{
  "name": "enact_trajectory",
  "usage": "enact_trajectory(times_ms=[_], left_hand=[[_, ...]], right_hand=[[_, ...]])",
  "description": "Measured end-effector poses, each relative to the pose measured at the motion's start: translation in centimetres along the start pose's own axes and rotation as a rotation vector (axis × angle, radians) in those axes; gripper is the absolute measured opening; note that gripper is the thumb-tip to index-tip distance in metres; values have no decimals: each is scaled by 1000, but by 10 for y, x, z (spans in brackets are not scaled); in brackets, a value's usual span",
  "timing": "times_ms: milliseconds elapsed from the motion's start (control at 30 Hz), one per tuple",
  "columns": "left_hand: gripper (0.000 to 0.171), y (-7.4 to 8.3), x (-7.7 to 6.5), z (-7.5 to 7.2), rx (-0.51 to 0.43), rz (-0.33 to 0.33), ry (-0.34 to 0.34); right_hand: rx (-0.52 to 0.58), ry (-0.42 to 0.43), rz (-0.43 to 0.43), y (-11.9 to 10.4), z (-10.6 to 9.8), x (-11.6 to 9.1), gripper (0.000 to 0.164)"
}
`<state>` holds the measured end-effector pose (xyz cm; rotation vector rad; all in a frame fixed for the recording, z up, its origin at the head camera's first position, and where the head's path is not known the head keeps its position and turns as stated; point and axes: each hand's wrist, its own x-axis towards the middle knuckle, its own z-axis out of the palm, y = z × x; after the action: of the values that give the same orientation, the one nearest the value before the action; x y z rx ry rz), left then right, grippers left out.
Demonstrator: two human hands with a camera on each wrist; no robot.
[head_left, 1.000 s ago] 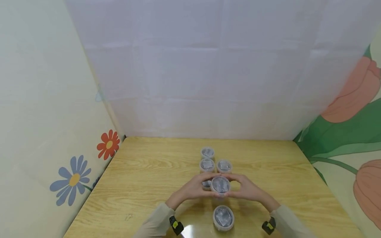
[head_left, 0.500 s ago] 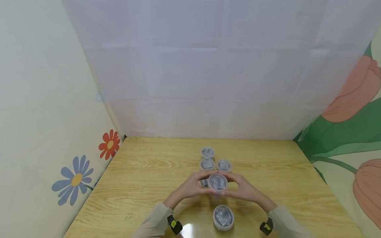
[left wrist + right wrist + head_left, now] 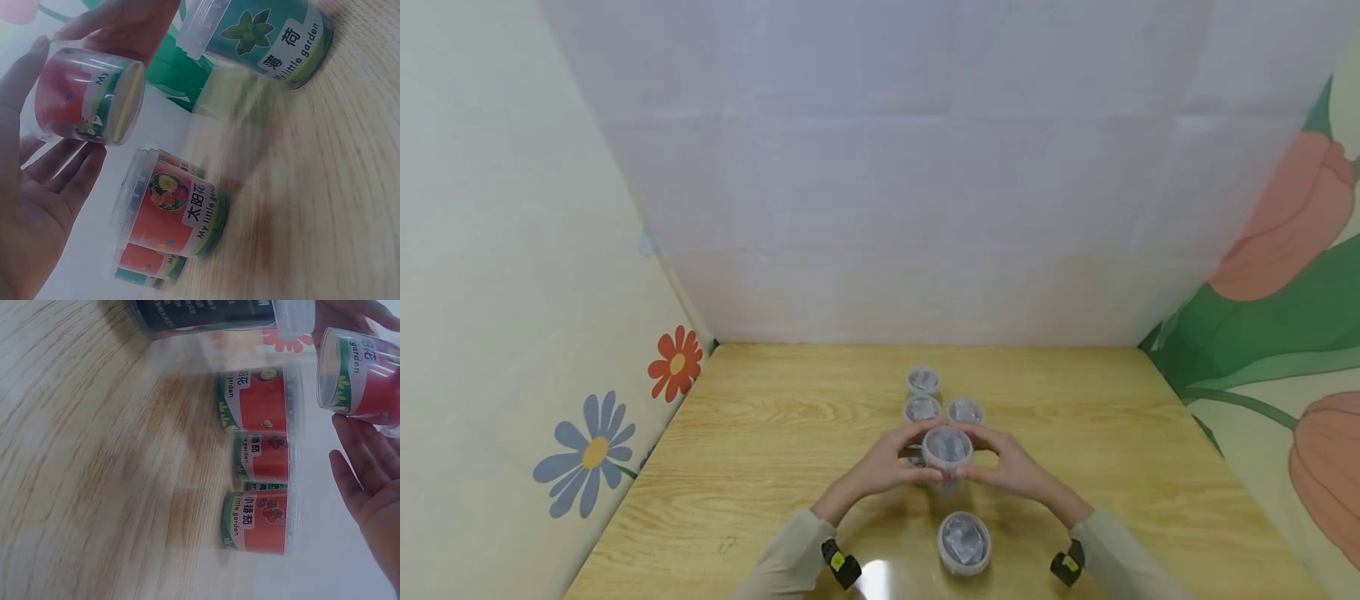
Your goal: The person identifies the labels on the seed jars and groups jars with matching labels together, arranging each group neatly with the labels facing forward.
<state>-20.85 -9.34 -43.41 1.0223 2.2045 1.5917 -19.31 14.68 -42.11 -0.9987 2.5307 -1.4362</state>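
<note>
Beige sleeves, black wrist cameras, yellow-green patches, bare hands

Soft, even light leaves a white glare patch on the wooden tabletop; both wrist views look hazy.

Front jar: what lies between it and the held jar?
In the head view, only bare table shows between the front jar and the held jar, which is lifted.

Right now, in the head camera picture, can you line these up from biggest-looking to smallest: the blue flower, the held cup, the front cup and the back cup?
Largest: blue flower
Middle: front cup and held cup, too alike to rank
Smallest: back cup, though being farther away may shrink it
</note>
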Motion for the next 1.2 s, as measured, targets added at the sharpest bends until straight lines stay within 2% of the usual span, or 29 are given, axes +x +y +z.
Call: enact_trajectory(times_ms=[167,233,367,567,700,900,1033,1200], left_hand=[[75,13,-4,2,-13,14,-1],[75,11,-5,3,-7,18,9],[72,-2,-3,5,-15,17,33],[67,18,-4,-1,-64,-37,45],[67,23,-1,-2,-132,-61,73],[65,23,1,-4,-232,-16,64],[61,24,1,-5,-243,-6,41],[60,27,1,-6,-236,-48,13]], right_hand=[[17,-6,3,-1,0,2,60],[26,-7,8,0,1,2,59],[44,-6,32,-1,1,2,58],[116,-16,82,0,0,1,60],[163,-10,48,2,1,2,60],[203,42,13,7,1,5,57],[213,55,-11,6,0,4,56],[229,46,-32,4,-2,2,54]])
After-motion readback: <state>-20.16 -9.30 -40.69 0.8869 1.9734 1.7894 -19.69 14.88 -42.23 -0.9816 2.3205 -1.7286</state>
